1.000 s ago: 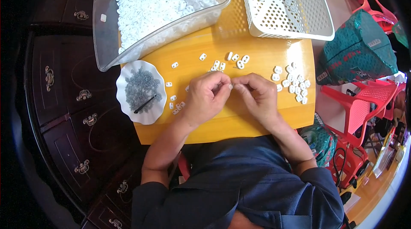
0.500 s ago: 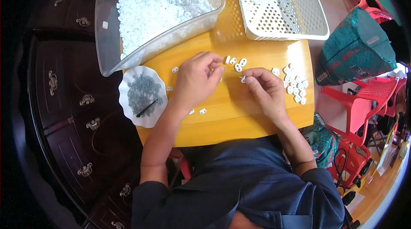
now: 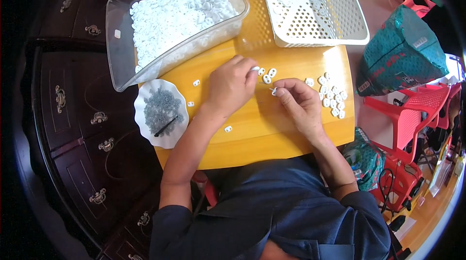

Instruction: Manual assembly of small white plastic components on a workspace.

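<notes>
Your left hand [image 3: 230, 85] reached across the table [image 3: 286, 136], its fingers [image 3: 250, 69] closed to a pinch on one small white piece [image 3: 255, 68] at their tips. Two more loose pieces [image 3: 268, 74] lay just beyond those tips, toward your right, so the left hand was the nearer one to them. They were short oblong things; their long axes ran roughly away from you, slightly tilted.

Your right hand [image 3: 301, 102] sat close by, fingers curled shut on a thin pin [image 3: 273, 90] poking out toward the left hand; whether it also held a piece, I couldn't tell.

The count: three strays near the left wrist, one cluster [image 3: 332, 97] of a dozen or so past the right hand. One clear bin [image 3: 121, 27] heaped with pieces, one white basket [image 3: 340, 27], one dish [image 3: 145, 124] of pins.
</notes>
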{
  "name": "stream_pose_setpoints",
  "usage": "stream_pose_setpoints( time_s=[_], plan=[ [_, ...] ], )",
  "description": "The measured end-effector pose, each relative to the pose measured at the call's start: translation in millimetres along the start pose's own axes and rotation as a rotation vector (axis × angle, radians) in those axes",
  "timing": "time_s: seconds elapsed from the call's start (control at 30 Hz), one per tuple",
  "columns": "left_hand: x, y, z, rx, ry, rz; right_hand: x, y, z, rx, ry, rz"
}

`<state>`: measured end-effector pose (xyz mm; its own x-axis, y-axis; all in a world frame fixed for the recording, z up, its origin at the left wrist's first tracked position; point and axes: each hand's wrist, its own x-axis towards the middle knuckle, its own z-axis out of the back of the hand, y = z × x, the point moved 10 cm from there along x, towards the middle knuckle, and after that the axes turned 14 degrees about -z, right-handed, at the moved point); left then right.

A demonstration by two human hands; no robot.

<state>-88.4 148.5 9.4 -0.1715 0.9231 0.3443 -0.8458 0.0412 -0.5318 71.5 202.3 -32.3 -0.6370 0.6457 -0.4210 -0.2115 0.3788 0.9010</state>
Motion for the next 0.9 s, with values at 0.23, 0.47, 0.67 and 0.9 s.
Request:
stream_pose_setpoints(
  time_s=[0.23, 0.47, 0.67, 0.9],
  plan=[
    [-38.5, 19.8, -14.1, -1.017, -0.038, 0.498, -3.0, 1.0, -4.1, 0.030, 0.023, -0.030],
    [-54.9, 6.0, -14.9, -1.092, -0.187, 0.461, -5.9, 3.3, -18.0, 0.008, 0.079, -0.015],
    [-60.3, -1.3, -15.9, -1.132, -0.149, 0.387, -6.0, 4.5, -19.1, 0.001, 0.068, 0.004],
    [-58.4, -6.1, -11.6, -1.045, -0.138, 0.327, -5.6, 5.5, -23.3, 0.001, 0.091, 0.014]
  ],
)
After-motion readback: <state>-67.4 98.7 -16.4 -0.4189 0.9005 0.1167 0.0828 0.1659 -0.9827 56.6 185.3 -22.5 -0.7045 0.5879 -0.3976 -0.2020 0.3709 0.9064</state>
